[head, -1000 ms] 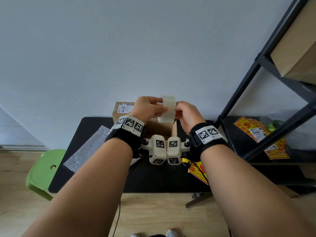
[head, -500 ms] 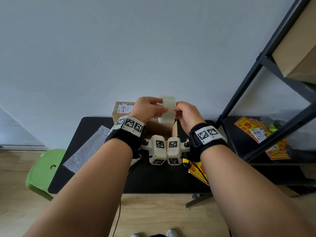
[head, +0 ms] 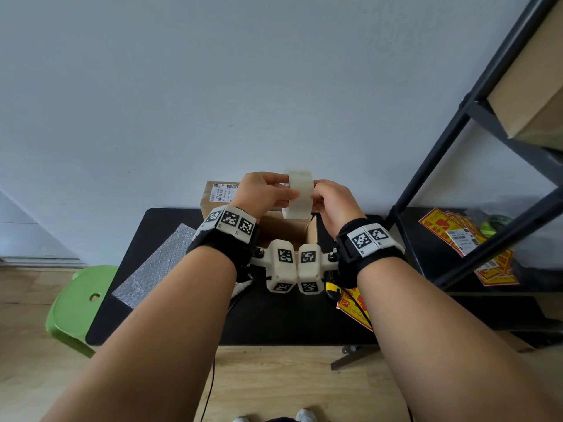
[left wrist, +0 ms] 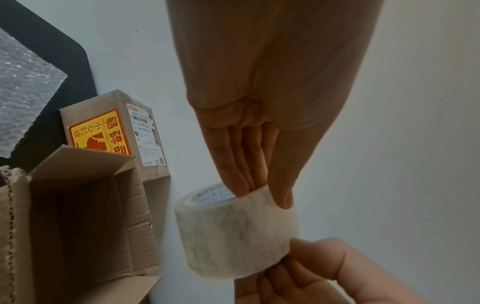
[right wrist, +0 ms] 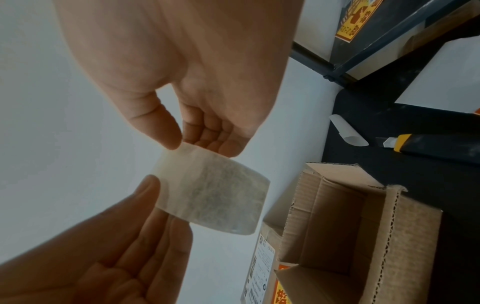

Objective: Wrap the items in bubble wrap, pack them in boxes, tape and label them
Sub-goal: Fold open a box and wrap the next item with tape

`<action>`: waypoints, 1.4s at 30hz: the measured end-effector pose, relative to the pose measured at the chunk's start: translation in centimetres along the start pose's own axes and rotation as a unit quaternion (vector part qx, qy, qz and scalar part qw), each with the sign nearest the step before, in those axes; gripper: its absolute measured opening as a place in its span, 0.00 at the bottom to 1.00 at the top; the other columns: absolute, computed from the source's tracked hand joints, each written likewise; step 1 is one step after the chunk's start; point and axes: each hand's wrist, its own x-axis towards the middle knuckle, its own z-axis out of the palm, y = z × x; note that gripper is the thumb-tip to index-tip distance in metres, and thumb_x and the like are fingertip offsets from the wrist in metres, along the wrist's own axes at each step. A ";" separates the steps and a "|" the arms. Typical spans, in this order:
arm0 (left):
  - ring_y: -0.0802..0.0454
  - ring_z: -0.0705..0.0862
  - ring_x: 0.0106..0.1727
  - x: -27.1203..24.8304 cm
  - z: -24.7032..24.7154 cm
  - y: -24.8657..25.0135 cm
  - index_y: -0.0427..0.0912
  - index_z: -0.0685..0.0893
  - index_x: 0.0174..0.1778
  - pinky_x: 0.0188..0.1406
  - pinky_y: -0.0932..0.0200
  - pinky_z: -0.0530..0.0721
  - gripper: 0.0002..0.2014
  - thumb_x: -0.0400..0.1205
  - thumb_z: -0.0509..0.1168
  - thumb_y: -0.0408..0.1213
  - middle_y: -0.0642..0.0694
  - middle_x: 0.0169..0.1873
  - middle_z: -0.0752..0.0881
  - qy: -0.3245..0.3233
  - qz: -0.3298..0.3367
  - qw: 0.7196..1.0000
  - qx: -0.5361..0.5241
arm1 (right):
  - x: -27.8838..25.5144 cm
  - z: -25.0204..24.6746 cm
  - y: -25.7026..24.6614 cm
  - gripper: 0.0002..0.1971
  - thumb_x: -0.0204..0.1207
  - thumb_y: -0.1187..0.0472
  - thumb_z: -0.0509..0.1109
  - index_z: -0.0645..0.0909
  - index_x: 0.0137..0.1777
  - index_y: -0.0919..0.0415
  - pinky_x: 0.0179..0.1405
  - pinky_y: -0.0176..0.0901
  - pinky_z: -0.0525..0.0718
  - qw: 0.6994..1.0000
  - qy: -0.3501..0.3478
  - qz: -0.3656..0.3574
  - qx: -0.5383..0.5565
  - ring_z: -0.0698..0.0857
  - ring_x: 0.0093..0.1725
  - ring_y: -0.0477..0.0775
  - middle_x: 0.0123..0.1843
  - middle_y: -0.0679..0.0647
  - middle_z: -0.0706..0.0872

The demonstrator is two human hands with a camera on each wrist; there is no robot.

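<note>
While both my hands (head: 268,194) pinch the tape roll (head: 300,193) over the open box (left wrist: 78,216), I should probably pick the end loose with a fingernail first.

Both hands raised together at chest height, each pinching the same tape roll.

Both bare forearms run up from the lower frame corners and converge toward 12 o'clock in the head view, wrists side by side, each with a black strap carrying a camera unit. The left hand (head: 264,193) sits at 9 o'clock of the tape roll (head: 299,194), thumb (left wrist: 281,181) on the outer face, fingers (left wrist: 233,174) straight and reaching into the core. The right hand (head: 333,202) sits at 3 o'clock of the roll, thumb (right wrist: 158,127) and curled fingertips (right wrist: 228,147) pinching its edge. The two hands are near each other, not touching.
</note>
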 end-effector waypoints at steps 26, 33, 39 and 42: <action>0.35 0.90 0.51 -0.2 -0.1 -0.1 0.34 0.87 0.58 0.56 0.43 0.89 0.18 0.71 0.78 0.26 0.34 0.47 0.91 -0.006 -0.006 1.000 -0.009 | 0.4 0.0 0.5 0.13 0.74 0.75 0.57 0.83 0.45 0.65 0.55 0.58 0.85 1.000 -0.020 -0.003 0.001 0.85 0.46 0.62 0.43 0.63 0.86; 0.37 0.90 0.49 -0.5 -0.1 -0.1 0.34 0.88 0.56 0.56 0.42 0.88 0.17 0.71 0.77 0.25 0.34 0.47 0.91 -0.005 -0.007 1.000 -0.012 | 0.1 0.0 0.4 0.15 0.72 0.77 0.57 0.84 0.44 0.64 0.57 0.60 0.85 1.000 -0.024 -0.003 -0.007 0.85 0.47 0.63 0.44 0.63 0.86; 0.40 0.90 0.47 -0.6 -0.1 0.0 0.39 0.88 0.51 0.56 0.43 0.88 0.13 0.72 0.77 0.26 0.36 0.45 0.91 -0.007 0.001 1.000 -0.006 | -0.2 0.0 0.3 0.15 0.71 0.78 0.57 0.83 0.43 0.64 0.49 0.55 0.85 1.000 -0.020 0.002 0.005 0.85 0.44 0.62 0.41 0.62 0.86; 0.41 0.90 0.46 -0.7 -0.1 -0.1 0.37 0.88 0.54 0.57 0.43 0.88 0.15 0.72 0.77 0.25 0.36 0.46 0.91 -0.006 0.001 1.000 -0.005 | -0.1 -0.1 0.5 0.15 0.69 0.76 0.58 0.84 0.45 0.63 0.53 0.59 0.87 1.000 -0.020 0.004 -0.010 0.86 0.46 0.63 0.43 0.62 0.87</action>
